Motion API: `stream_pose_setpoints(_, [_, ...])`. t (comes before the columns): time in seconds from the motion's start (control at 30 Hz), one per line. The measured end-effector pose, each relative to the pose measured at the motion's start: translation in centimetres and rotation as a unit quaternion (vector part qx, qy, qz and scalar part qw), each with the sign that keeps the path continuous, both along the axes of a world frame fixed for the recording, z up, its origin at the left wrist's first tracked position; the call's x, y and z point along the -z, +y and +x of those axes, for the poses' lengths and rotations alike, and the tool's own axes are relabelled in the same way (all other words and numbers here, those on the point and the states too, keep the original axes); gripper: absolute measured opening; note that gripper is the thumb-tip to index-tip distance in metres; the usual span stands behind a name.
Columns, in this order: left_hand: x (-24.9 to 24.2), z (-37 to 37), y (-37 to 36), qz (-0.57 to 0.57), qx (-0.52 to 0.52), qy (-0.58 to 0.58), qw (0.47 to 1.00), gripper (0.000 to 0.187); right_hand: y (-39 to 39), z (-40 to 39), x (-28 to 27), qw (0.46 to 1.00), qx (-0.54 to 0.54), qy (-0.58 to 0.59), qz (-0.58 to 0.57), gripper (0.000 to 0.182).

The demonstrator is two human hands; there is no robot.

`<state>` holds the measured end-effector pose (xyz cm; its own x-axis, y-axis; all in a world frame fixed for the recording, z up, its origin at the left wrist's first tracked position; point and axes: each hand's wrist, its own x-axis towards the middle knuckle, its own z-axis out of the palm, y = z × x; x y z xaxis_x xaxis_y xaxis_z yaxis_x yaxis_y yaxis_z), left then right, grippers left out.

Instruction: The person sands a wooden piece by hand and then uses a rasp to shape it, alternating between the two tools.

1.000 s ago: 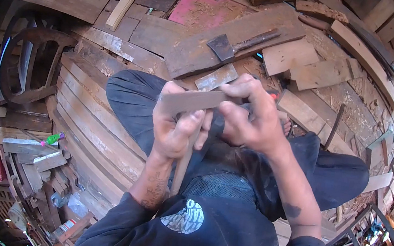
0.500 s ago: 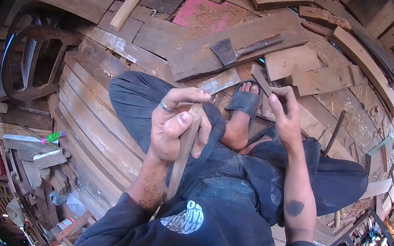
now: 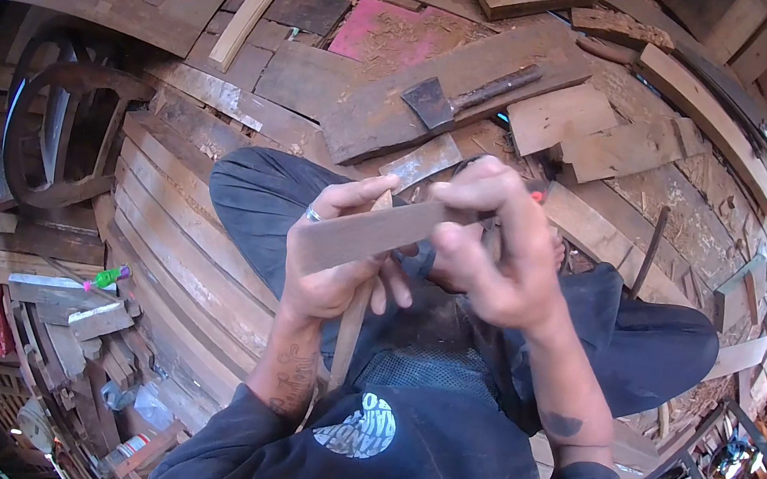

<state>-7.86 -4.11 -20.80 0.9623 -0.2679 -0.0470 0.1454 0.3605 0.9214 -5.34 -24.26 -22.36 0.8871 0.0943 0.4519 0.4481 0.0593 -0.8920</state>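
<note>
My left hand is closed around a slim wooden stick, whose pointed upper end rises by the fingertips and whose lower end reaches toward my shirt. My right hand grips a flat file, a long grey-brown blade with a bit of red showing beyond the knuckles. The blade lies slantwise across the stick's upper part and hides some of my left palm and fingers. Both hands are above my lap.
Beyond my legs a hatchet lies on a thick plank. Wood shavings surround a pink panel. Long boards lie at left, near a curved wooden frame. Offcuts cover the floor ahead.
My right hand has swung left and inward, bringing the file from beyond my knees across the stick. My left hand still holds the stick in nearly the same place.
</note>
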Motion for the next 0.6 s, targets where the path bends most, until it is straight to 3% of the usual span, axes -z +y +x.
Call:
stream_pose_setpoints(0.13, [0.2, -0.3, 0.2, 0.047, -0.003, -0.035, 0.998, 0.040, 1.4, 1.0, -1.0, 0.997, 0.009, -0.036, -0.061, 0.025])
stream_pose_setpoints(0.23, [0.0, -0.4, 0.0, 0.070, -0.027, -0.036, 0.997, 0.057, 2.2, 0.9, -0.7, 0.997, 0.024, -0.045, -0.053, 0.025])
stream_pose_setpoints(0.33, [0.7, -0.4, 0.7, 0.059, 0.014, -0.060, 0.996, 0.033, 2.2, 1.3, 0.0, 0.997, 0.018, -0.057, -0.044, 0.025])
stream_pose_setpoints(0.4, [0.7, -0.3, 0.8, 0.038, -0.032, -0.042, 0.998, 0.031, 1.7, 1.0, 3.0, 0.996, 0.007, 0.091, 0.002, 0.025])
stream_pose_setpoints(0.47, [-0.3, 0.3, 1.4, 0.055, -0.045, -0.021, 0.997, 0.029, -0.8, 1.3, 8.5, 0.985, 0.014, 0.167, -0.037, 0.024])
stream_pose_setpoints(0.5, [0.2, 0.3, 1.8, 0.050, -0.008, -0.095, 0.994, 0.040, -2.5, 1.3, 11.0, 0.979, 0.022, 0.180, -0.096, 0.023])
stream_pose_setpoints(0.6, [-0.2, 0.8, 0.9, 0.113, -0.057, -0.057, 0.990, 0.051, -4.1, 0.9, 10.7, 0.964, 0.079, 0.255, 0.005, 0.019])
